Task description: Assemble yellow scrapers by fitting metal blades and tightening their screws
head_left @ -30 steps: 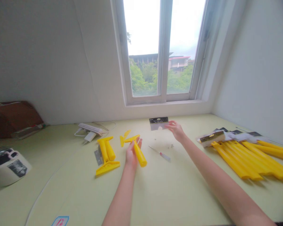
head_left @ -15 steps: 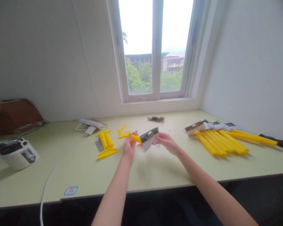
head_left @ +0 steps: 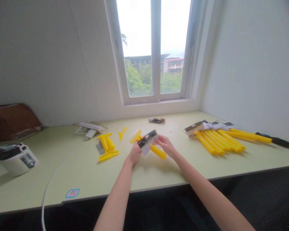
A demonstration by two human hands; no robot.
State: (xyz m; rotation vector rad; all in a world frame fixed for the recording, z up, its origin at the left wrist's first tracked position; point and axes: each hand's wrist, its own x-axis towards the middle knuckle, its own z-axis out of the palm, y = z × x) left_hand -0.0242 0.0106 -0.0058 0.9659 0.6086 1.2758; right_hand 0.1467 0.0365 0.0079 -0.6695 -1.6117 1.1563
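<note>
A yellow scraper (head_left: 158, 151) with a pale blade at its far end lies aslant between my hands. Across its middle is a plastic bag with a black header card (head_left: 148, 141), hiding part of the scraper. My left hand (head_left: 135, 154) closes around the left side, at the scraper's neck and the card's edge; its fingertips are partly hidden. The right edge of the header card is pinched by my right hand (head_left: 166, 145). Just left lie more yellow scrapers (head_left: 108, 149) and small yellow pieces (head_left: 122, 132).
Several yellow scrapers (head_left: 216, 141) with black-topped packaging (head_left: 195, 127) lie to the right, beside a black-handled tool (head_left: 274, 140). A small dark packet (head_left: 156, 120) is near the window. On the left are a power strip (head_left: 90, 128), white cable (head_left: 50, 183) and lidded mug (head_left: 15, 160).
The scraper has swung so its handle now points toward the lower right, under the header card. The card has shifted left and tilted, and my left hand has turned over toward it.
</note>
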